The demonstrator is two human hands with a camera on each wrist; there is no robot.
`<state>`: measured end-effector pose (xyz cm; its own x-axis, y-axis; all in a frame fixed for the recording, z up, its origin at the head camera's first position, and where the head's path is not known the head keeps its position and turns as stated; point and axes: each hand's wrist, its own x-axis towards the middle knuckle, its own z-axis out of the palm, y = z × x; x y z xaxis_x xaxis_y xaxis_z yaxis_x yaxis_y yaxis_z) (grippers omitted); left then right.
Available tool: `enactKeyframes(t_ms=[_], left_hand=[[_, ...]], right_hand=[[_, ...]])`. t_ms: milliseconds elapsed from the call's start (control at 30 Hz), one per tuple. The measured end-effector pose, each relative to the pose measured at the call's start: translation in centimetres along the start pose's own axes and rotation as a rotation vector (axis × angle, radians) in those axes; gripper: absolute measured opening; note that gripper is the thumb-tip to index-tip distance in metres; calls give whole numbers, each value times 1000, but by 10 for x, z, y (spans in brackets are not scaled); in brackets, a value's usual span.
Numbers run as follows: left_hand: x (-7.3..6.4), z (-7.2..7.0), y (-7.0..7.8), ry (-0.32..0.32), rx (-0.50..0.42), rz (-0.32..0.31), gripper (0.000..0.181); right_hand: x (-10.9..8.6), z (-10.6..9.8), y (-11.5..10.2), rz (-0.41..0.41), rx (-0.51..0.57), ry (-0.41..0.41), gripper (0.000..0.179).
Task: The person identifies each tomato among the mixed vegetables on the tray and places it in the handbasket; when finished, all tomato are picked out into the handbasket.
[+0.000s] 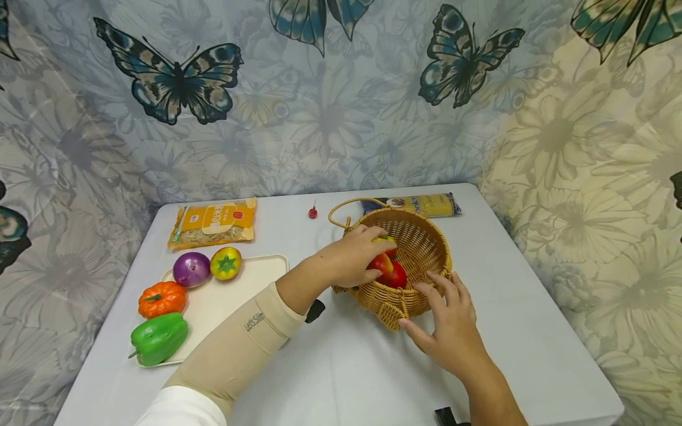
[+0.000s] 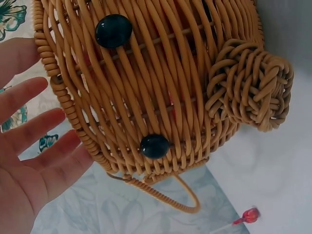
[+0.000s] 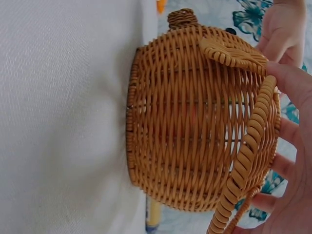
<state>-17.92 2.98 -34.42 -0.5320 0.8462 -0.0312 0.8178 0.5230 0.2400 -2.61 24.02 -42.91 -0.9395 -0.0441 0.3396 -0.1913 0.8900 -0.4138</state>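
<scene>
A wicker basket (image 1: 434,236) with an animal face stands tilted on the table, with several red fruits (image 1: 396,276) inside, one showing yellow-green. My left hand (image 1: 348,255) reaches over its rim above the fruits. In the left wrist view, the left fingers (image 2: 31,126) are spread and fairly straight beside the rim, with nothing visible between them. My right hand (image 1: 453,325) holds the basket's near right rim, fingers over the edge and thumb outside. From the right wrist, the thumb (image 3: 287,80) lies by the woven ear (image 3: 231,52) and the handle (image 3: 248,141).
On the left, a cream tray (image 1: 213,307) has a purple onion (image 1: 192,270), a yellow fruit (image 1: 226,263), an orange pumpkin (image 1: 162,299) and a green pepper (image 1: 160,338) about its edge. Behind lie a yellow food packet (image 1: 213,223), a small red item (image 1: 312,212) and a pasta packet (image 1: 426,205).
</scene>
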Motion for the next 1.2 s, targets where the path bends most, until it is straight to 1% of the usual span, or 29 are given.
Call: enactKeyframes(t_ms=[133, 267, 433, 500, 633, 800, 900, 1100, 1200], left_hand=[[-6, -3, -2, 7, -28, -18, 61], [-15, -9, -5, 34, -44, -35, 61], [-27, -12, -14, 74, -54, -52, 58], [-32, -12, -19, 82, -55, -70, 57], [-42, -9, -31, 79, -78, -134, 59], [-57, -2, -51, 82, -91, -215, 62], [-69, 5, -64, 95, -82, -272, 62], [-98, 20, -93, 100, -46, -421, 62], [-111, 23, -107, 98, -43, -467, 63]], right_hand=[[1, 1, 0, -17, -2, 8, 66], [3, 1, -1, -20, -1, 11, 66], [4, 1, -1, -9, 0, 2, 66], [4, 1, -1, -6, 2, -2, 66], [5, 1, 0, -2, 9, -2, 66], [6, 1, 0, -1, 16, 3, 66], [6, 1, 0, -4, 20, 5, 66], [6, 2, -1, -12, 27, 3, 67], [4, 3, -1, -6, 31, 1, 66]])
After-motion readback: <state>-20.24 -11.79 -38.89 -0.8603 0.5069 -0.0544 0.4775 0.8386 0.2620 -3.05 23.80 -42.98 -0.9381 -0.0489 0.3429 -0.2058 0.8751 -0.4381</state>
